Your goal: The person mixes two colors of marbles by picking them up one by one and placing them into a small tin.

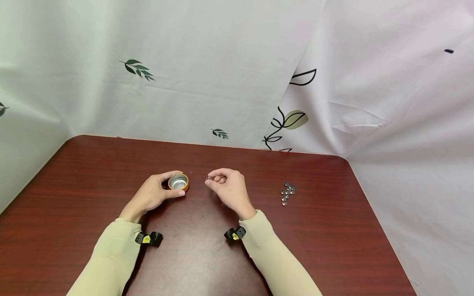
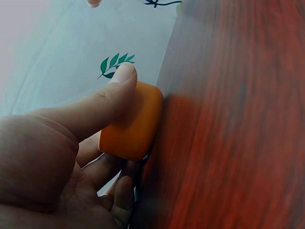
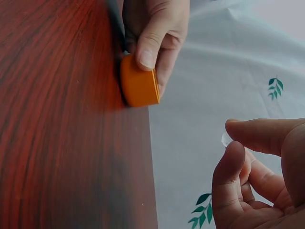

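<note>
My left hand (image 1: 152, 192) grips a small round orange tin (image 1: 179, 182), thumb on the near side and fingers round the far side. The tin stands upright on the table with its silvery inside facing up. From the left wrist view, the thumb presses the orange wall (image 2: 136, 126). A little to the right of the tin, my right hand (image 1: 229, 189) pinches a small clear glass bead (image 3: 226, 139) between thumb and index finger, above the table. Its other fingers are curled in. Farther right lie several glass beads (image 1: 284, 203), clear and bluish, in a loose cluster.
The reddish-brown wooden table (image 1: 333, 246) has rounded far corners. White cloth with leaf prints (image 1: 222, 61) hangs behind and along the sides. A black strap with a small camera is on each wrist, over pale sleeves (image 1: 115, 250).
</note>
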Demonstrator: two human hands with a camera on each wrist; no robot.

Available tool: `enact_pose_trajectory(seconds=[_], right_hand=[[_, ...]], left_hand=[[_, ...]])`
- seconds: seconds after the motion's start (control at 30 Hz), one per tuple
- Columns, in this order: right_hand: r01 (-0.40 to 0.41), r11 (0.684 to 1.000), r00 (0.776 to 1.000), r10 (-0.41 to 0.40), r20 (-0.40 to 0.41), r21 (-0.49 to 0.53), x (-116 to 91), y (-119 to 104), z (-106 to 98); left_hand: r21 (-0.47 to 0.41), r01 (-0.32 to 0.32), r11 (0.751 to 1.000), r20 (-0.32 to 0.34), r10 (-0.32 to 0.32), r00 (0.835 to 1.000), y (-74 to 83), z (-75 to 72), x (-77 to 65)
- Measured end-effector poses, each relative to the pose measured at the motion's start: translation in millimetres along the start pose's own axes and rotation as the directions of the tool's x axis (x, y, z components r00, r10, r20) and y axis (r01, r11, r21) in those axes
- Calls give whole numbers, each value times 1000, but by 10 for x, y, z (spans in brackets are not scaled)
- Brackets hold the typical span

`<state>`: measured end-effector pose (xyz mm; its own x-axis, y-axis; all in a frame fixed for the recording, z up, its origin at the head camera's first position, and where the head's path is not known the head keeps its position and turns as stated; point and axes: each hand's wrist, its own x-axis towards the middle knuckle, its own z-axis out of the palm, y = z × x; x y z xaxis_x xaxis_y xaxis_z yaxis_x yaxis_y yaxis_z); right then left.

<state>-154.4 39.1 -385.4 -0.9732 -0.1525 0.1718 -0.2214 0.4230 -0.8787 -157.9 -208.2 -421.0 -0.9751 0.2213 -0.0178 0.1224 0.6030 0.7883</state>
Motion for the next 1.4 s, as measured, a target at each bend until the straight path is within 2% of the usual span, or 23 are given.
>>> enact_pose_trajectory(seconds=[0.7,1.07,1.4], right_hand=[[56,995,997,-52,57,-85,83,-81,497],[43,995,996,-36,88,-88,110,-93,641],[20,996,994,-11,108,-85,133,-47,724]], left_hand=[[-18,-21,1000,-8,20,1000,8,-5,0],[11,-38,999,-10,38,999,-12,-16,2],[14,-18,1000,-2,18,1000,-13,-24,9]])
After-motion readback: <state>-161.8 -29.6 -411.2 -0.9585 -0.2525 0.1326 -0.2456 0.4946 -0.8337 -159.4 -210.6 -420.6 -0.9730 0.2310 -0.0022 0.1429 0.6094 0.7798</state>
